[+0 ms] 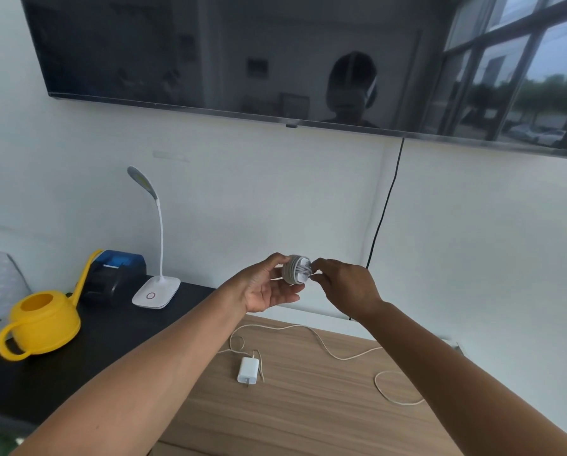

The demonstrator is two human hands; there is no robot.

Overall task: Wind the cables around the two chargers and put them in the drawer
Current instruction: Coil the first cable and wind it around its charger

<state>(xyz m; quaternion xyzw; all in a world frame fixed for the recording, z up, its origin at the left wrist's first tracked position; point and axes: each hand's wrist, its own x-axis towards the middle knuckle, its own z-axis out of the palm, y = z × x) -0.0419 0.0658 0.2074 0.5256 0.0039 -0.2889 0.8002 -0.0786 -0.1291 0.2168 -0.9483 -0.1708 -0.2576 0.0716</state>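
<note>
My left hand (266,284) holds a white charger with its grey cable wound round it (294,269), raised in front of the wall above the table. My right hand (344,284) pinches the cable's end at the right side of that wound charger. A second white charger (248,370) lies on the wooden table top (308,416), prongs toward me. Its pale cable (328,352) trails unwound across the wood to the right and ends in a loop. No drawer is visible.
A black counter (88,353) on the left carries a yellow watering can (42,320), a black and blue device (114,274) and a white desk lamp (157,291). A wall-mounted screen (275,54) hangs above, with a black cord (384,218) running down the wall.
</note>
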